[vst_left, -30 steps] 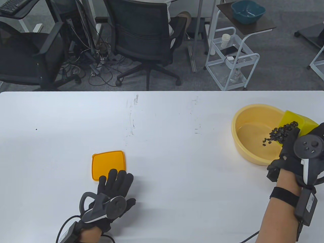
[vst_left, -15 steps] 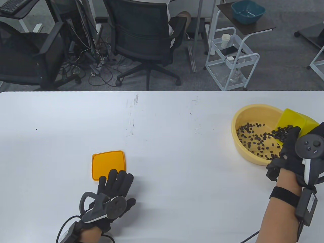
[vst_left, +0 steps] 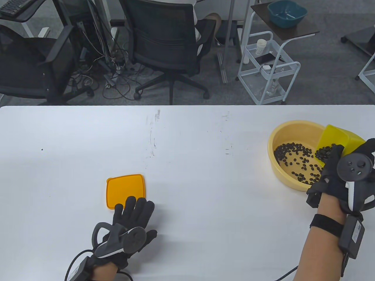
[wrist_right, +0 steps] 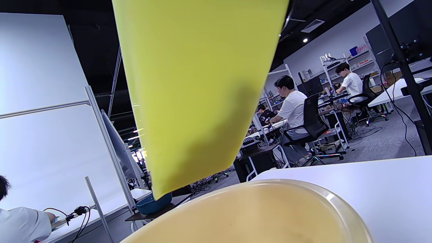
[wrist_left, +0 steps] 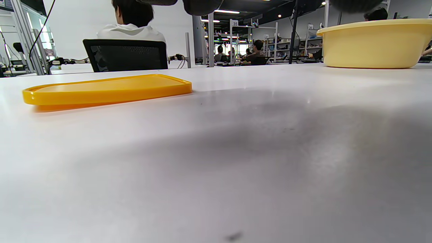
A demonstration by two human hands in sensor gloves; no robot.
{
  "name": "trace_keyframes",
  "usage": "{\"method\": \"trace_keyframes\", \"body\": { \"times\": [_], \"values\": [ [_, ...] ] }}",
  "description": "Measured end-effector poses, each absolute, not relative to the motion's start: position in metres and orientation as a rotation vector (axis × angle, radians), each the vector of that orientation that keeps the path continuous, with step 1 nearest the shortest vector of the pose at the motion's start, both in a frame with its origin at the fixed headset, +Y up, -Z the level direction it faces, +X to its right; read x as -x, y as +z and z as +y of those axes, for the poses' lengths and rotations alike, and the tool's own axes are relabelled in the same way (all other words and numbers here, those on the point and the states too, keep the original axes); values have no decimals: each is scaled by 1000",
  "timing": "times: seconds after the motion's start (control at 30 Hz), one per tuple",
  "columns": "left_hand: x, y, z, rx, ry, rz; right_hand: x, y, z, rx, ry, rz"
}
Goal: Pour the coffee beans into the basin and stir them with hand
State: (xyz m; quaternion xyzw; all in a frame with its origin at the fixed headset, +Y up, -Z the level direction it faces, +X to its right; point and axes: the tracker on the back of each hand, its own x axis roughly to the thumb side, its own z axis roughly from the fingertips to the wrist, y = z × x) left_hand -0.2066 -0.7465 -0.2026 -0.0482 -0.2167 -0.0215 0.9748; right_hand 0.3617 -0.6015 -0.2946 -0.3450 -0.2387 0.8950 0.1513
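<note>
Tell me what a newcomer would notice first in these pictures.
At the table's right side the right hand tips a yellow container over the pale yellow basin, with dark coffee beans scattered across the basin's bottom and more at the container's mouth. At front left an orange lid lies flat on the white table, the left hand spread open beside it.

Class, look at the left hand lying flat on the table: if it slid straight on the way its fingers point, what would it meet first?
Probably nothing: the left hand points just right of the orange lid, though its leftmost fingers might graze it.
</note>
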Motion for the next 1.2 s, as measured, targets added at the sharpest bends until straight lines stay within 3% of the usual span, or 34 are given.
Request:
{"method": "trace_keyframes", "body": {
  "times": [1.2],
  "values": [
    [207, -202, -747, 94, -43, -438, -352, -291, -584, 995, 2807, -805]
  ]
}}
